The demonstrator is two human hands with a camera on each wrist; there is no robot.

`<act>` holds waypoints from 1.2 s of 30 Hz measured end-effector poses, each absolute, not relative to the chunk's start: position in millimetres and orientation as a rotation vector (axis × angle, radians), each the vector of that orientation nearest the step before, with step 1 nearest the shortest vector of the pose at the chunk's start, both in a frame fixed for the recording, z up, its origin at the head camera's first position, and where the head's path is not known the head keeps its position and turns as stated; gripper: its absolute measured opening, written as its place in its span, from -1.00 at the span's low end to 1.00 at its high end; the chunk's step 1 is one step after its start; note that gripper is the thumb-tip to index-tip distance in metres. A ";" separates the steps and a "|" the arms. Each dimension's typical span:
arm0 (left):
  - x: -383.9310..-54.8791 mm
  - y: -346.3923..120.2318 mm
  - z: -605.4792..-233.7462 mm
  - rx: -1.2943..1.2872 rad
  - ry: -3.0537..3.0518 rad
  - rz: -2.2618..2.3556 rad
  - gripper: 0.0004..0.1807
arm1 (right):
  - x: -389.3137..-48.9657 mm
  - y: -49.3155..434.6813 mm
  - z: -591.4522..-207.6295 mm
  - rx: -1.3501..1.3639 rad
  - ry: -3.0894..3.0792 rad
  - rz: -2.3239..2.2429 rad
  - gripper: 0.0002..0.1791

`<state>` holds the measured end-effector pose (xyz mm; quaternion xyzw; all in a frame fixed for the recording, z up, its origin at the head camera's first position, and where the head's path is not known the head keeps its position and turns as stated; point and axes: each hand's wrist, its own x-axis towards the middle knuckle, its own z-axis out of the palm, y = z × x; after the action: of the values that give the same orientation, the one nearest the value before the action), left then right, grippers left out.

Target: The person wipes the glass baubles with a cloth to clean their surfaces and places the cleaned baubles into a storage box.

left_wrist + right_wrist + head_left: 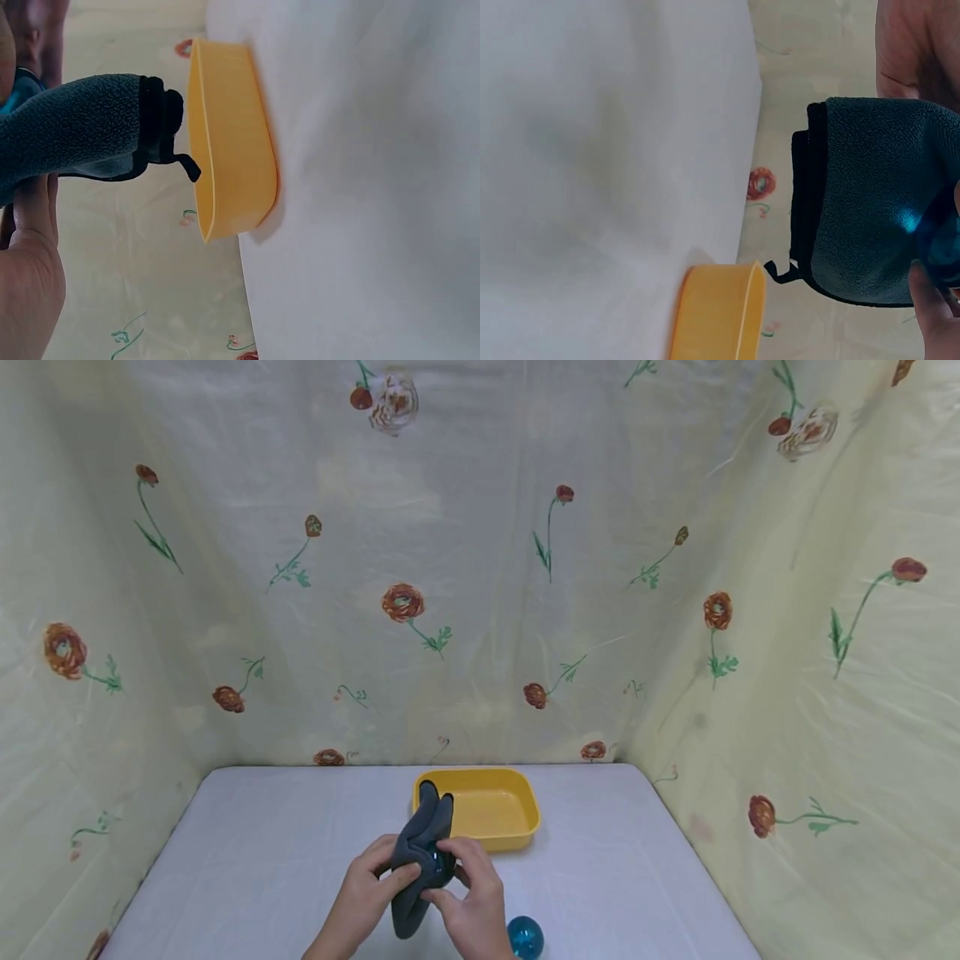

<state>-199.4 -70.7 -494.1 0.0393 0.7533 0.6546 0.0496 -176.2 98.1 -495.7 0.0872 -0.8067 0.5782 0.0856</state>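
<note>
My left hand [363, 889] grips a folded dark grey cloth [407, 910] with black edging, held up above the table. In the fingers of my right hand [476, 897] is a shiny blue ball [442, 865], pinched against the cloth's fold. The right wrist view shows the ball [943, 240] at the cloth's fuzzy face, partly cut off by the frame edge. A small black loop [781, 274] hangs from the cloth's corner. Another shiny blue ball [527, 937] lies on the table beside my right wrist.
Behind my hands stands a yellow rectangular tray [517, 841], which the cloth's upper end overlaps in the head view. The table has a white cover [285, 827]. Flower-patterned curtain [480, 527] encloses its back and sides.
</note>
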 end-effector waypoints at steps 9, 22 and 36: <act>-198.8 -68.5 -494.1 0.113 2.285 1.973 -0.64 | -175.0 98.2 -495.2 0.251 -2.434 1.728 -0.41; -200.4 -67.2 -493.0 0.126 2.296 1.973 -0.60 | -178.8 103.5 -495.1 0.209 -2.389 1.886 -0.38; -200.1 -66.9 -495.0 0.145 2.288 2.000 -0.62 | -182.7 106.1 -497.7 0.161 -2.340 1.983 -0.44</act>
<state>-200.1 -66.9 -495.0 0.0478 0.7511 0.6566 0.0498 -182.7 106.1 -497.7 0.0523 -0.7613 0.6454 0.0350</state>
